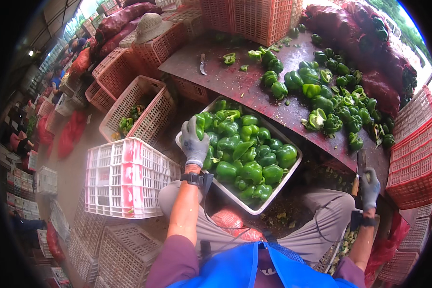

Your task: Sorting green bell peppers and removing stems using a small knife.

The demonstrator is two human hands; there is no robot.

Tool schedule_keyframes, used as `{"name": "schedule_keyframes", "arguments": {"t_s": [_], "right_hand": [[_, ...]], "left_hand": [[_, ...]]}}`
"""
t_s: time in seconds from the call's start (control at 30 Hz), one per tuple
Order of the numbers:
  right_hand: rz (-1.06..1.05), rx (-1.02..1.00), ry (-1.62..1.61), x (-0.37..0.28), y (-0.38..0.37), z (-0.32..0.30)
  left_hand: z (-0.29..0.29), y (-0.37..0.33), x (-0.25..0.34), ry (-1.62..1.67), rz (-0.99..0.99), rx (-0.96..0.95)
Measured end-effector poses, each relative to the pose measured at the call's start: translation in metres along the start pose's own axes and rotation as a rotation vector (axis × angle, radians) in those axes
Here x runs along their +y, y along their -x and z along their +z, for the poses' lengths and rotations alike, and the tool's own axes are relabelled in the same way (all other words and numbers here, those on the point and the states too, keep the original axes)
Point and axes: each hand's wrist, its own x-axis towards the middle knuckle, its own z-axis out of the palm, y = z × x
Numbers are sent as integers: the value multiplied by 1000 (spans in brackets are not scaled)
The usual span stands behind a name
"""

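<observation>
My left hand (195, 147), in a grey glove, is closed on a green bell pepper (200, 126) at the left rim of a white tub (265, 208). Whole green bell peppers (252, 171) fill this tub in front of my lap. On the right, my gloved right hand (370, 190) has its fingers curled; what they hold, if anything, is too small to make out. Just left of that hand is a knife with a wooden handle (355, 185), its blade pointing toward the table.
Whole and cut peppers (343, 103) cover the right of the dark red table (269, 113). A curved knife (203, 65) lies farther left on it. A white crate (129, 177) and a pale crate (144, 108) stand at left, red crates (415, 158) at right. Red mesh sacks (341, 33) lie behind.
</observation>
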Motion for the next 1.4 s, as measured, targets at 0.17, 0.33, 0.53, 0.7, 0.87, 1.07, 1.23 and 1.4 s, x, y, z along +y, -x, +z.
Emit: {"name": "schedule_keyframes", "arguments": {"t_s": [0.17,0.33,0.53,0.7,0.87,1.07,1.23,1.4], "right_hand": [[142,-33,364,143,72,-10],[449,-233,840,229,158,-30],[666,-386,871,223,132,-53],[-217,-87,538,15,-35,13],[-1001,-116,598,-101,-139,136],[-1144,-144,817,-82,-203,235],[-877,-212,677,-101,-198,249],[-553,-270,676,-123,-187,253]], "left_hand": [[65,21,-50,-399,63,-411],[80,11,-31,-501,161,-280],[88,-15,-24,-540,161,-275],[99,-12,-30,-523,168,-339],[98,-16,-35,-503,193,-345],[102,-18,-32,-463,176,-405],[95,-16,-26,-503,149,-417],[96,-4,33,-160,134,-201]]}}
